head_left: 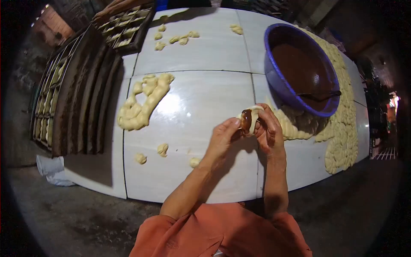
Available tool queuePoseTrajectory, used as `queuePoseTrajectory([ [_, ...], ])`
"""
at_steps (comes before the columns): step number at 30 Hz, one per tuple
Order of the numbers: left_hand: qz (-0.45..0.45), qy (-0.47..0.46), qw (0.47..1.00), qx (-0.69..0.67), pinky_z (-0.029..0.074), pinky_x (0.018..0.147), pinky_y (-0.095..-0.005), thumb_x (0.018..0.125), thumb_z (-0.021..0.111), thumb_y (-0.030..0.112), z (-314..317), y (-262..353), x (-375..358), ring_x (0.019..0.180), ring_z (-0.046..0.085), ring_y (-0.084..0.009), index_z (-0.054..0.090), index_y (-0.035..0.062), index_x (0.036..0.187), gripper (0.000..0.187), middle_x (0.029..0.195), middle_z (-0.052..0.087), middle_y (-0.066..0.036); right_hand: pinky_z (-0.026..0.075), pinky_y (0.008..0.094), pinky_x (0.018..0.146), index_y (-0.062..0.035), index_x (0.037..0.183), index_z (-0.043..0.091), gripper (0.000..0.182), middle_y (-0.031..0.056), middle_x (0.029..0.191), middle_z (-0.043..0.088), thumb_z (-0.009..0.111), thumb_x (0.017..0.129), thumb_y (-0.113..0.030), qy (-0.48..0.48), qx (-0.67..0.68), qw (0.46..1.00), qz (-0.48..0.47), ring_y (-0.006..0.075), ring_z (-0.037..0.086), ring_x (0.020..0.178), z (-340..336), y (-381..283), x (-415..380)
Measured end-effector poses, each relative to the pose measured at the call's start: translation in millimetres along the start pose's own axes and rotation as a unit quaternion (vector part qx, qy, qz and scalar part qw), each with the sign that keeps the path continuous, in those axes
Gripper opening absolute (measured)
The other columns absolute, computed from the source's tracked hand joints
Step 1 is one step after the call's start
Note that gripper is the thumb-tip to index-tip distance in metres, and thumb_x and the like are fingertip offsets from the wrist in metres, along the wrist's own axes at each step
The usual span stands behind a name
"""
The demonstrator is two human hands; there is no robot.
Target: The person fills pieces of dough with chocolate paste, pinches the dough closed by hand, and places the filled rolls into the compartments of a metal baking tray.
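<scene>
Between my two hands, above the white table (201,98), is a piece of pale dough (255,115) with glossy brown filling (246,120) on it. My left hand (227,132) pinches the dough's left edge. On the other side, my right hand (269,130) holds it with curled fingers. A purple basin (278,79) of brown filling stands beyond my right hand, with a dark utensil (319,94) lying in it. Flattened dough pieces (342,143) spread around the basin's right side and below it.
At left stand stacked dark trays (81,90), with another tray (137,32) behind them. A dough cluster (143,105) lies left of centre. Small dough lumps (162,149) dot the near left and far side. A whitish bag (55,171) sits beyond the table's left edge.
</scene>
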State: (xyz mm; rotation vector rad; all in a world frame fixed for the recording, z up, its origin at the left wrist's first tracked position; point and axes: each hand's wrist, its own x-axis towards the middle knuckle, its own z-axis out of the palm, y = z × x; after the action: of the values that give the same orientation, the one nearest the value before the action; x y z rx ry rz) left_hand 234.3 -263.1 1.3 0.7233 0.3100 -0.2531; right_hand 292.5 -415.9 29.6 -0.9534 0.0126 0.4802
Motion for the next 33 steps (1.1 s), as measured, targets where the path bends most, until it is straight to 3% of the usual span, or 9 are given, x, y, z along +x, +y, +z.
queuePoseTrajectory([
  [2, 0.034, 0.077, 0.996, -0.015, 0.056, 0.081, -0.0298, 0.097, 0.062, 0.025, -29.3, -0.7, -5.6, 0.087, 0.068, -0.0157, 0.063, 0.0004, 0.119, 0.032, 0.100, 0.069, -0.007, 0.052, 0.0331, 0.092, -0.0014, 0.124, 0.050, 0.034, 0.0081, 0.108, 0.062, 0.060, 0.094, -0.013, -0.021, -0.011, 1.000, -0.009, 0.0169, 0.061, 0.106, -6.8, 25.0, -1.6],
  [6, 0.077, 0.131, 0.987, 0.059, 0.058, 0.072, -0.0282, 0.096, 0.064, 0.015, -53.0, 20.4, -23.6, 0.081, 0.069, -0.0156, 0.062, -0.0034, 0.121, 0.031, 0.100, 0.069, -0.010, 0.051, 0.0355, 0.097, -0.0056, 0.138, 0.048, 0.065, 0.0139, 0.130, 0.052, 0.076, 0.080, -0.004, -0.011, -0.356, 0.920, -0.164, 0.0245, 0.057, 0.117, 36.7, 71.5, -13.4],
  [8, 0.115, 0.127, 0.985, 0.032, 0.058, 0.070, -0.0306, 0.094, 0.066, 0.011, -59.4, 17.5, -27.9, 0.082, 0.069, -0.0179, 0.063, -0.0062, 0.119, 0.031, 0.098, 0.069, -0.012, 0.054, 0.0344, 0.095, -0.0082, 0.135, 0.053, 0.057, 0.0161, 0.133, 0.049, 0.074, 0.082, -0.005, -0.007, -0.518, 0.824, -0.228, 0.0278, 0.058, 0.118, 51.9, 82.8, -19.5],
  [13, 0.166, 0.133, 0.966, 0.148, 0.053, 0.071, -0.0225, 0.092, 0.071, 0.017, -71.7, 24.9, -37.8, 0.081, 0.065, -0.0107, 0.068, -0.0027, 0.118, 0.033, 0.097, 0.072, -0.007, 0.050, 0.0296, 0.066, -0.0023, 0.099, 0.070, 0.015, 0.0085, 0.098, 0.066, 0.072, 0.087, -0.010, 0.052, -0.546, 0.769, -0.329, 0.0146, 0.060, 0.080, 67.1, 106.0, -8.4],
  [16, 0.120, 0.102, 0.971, 0.178, 0.054, 0.071, -0.0239, 0.090, 0.073, 0.021, -69.2, 44.0, -45.6, 0.082, 0.065, -0.0113, 0.069, -0.0011, 0.115, 0.034, 0.093, 0.071, -0.006, 0.048, 0.0257, 0.067, -0.0038, 0.099, 0.071, 0.015, 0.0028, 0.087, 0.066, 0.070, 0.090, -0.016, 0.021, -0.302, 0.949, -0.085, 0.0103, 0.058, 0.077, 76.8, 99.7, -12.3],
  [20, 0.026, 0.073, 0.978, 0.191, 0.055, 0.068, -0.0265, 0.088, 0.074, 0.026, -85.3, 66.1, -43.2, 0.078, 0.066, -0.0124, 0.069, 0.0002, 0.108, 0.033, 0.092, 0.070, -0.006, 0.048, 0.0243, 0.074, -0.0032, 0.107, 0.070, 0.022, 0.0004, 0.087, 0.066, 0.068, 0.094, -0.020, -0.027, -0.282, 0.959, -0.002, 0.0079, 0.058, 0.084, 74.2, 93.8, -20.3],
  [22, 0.009, 0.070, 0.983, 0.170, 0.055, 0.068, -0.0271, 0.089, 0.073, 0.024, -92.5, 72.6, -43.1, 0.080, 0.067, -0.0132, 0.069, 0.0007, 0.109, 0.031, 0.092, 0.070, -0.006, 0.051, 0.0279, 0.077, -0.0059, 0.122, 0.066, 0.032, 0.0068, 0.115, 0.062, 0.069, 0.091, -0.015, -0.101, -0.289, 0.952, -0.030, 0.0147, 0.060, 0.099, 68.8, 94.4, -27.1],
  [24, 0.019, 0.088, 0.975, 0.202, 0.056, 0.070, -0.0272, 0.090, 0.072, 0.022, -92.6, 73.2, -46.4, 0.082, 0.068, -0.0137, 0.069, -0.0002, 0.109, 0.030, 0.092, 0.070, -0.007, 0.052, 0.0296, 0.078, -0.0103, 0.123, 0.066, 0.034, 0.0086, 0.115, 0.062, 0.070, 0.089, -0.013, -0.117, -0.427, 0.882, -0.162, 0.0179, 0.060, 0.101, 72.3, 95.0, -28.1],
  [33, 0.093, 0.017, 0.977, 0.192, 0.059, 0.074, -0.0287, 0.091, 0.068, 0.012, -86.9, 67.8, -69.3, 0.088, 0.068, -0.0144, 0.067, 0.0017, 0.117, 0.028, 0.104, 0.069, -0.008, 0.051, 0.0324, 0.083, -0.0041, 0.105, 0.062, 0.018, 0.0110, 0.106, 0.061, 0.070, 0.090, -0.009, 0.053, -0.285, 0.893, -0.344, 0.0196, 0.061, 0.094, 92.6, 134.5, -18.6],
])
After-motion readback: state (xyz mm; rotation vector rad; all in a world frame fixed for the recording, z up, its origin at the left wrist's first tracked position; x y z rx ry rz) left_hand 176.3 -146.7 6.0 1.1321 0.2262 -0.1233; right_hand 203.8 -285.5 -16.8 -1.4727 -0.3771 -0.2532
